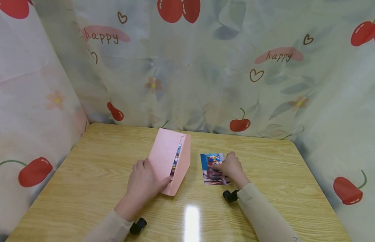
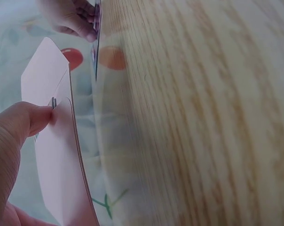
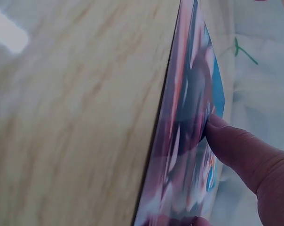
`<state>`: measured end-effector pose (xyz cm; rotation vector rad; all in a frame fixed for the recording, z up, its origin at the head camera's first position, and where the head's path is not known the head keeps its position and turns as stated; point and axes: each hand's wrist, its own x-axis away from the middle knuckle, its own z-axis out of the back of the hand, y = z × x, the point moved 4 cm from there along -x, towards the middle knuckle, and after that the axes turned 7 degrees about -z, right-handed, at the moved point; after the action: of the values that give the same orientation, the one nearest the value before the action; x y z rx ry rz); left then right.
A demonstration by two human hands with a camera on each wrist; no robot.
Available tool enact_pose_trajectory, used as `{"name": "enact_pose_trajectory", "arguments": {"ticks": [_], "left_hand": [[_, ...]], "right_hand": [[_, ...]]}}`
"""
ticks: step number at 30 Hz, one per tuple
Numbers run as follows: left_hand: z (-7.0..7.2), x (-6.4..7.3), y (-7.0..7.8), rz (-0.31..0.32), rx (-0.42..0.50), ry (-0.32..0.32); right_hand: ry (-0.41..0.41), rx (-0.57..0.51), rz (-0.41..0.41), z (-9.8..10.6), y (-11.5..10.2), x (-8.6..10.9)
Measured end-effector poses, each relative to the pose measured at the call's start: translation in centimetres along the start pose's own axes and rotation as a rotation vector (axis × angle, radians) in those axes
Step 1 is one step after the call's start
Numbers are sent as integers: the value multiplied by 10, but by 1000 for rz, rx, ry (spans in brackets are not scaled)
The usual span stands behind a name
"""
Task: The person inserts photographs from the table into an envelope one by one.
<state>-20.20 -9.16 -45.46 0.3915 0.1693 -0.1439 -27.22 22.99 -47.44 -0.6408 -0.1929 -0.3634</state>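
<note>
My left hand (image 1: 145, 181) grips a pink envelope (image 1: 166, 151), thumb at its opening and the other fingers at its back. The envelope is tilted on the table with its flap (image 1: 182, 164) folded outward, and colourful printed cards (image 1: 175, 161) show in the gap. To the right of it, my right hand (image 1: 232, 168) holds a glossy picture card (image 1: 209, 174) showing an animal in blue sunglasses. Its thumb (image 3: 236, 146) lies across the printed face in the right wrist view, and another fingertip shows at the card's edge.
Both hands work over a light wooden table (image 1: 84, 174) with a bright reflection near the front. A curtain (image 1: 187, 74) printed with cherries and flowers encloses the back and sides. Small black cameras (image 1: 138, 226) sit at both wrists.
</note>
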Motion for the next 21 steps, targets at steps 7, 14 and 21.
{"name": "enact_pose_trajectory", "arguments": {"ticks": [7,14,21], "left_hand": [[-2,0,-1,-4,-3,-6],[-1,0,-2,5,-6,-14],[-2,0,-4,15,-14,-28]], "right_hand": [[-5,4,-2,-1,1,-3],[-14,-22,-17,-2,2,-3],[-2,-42,33,0,3,-6]]}}
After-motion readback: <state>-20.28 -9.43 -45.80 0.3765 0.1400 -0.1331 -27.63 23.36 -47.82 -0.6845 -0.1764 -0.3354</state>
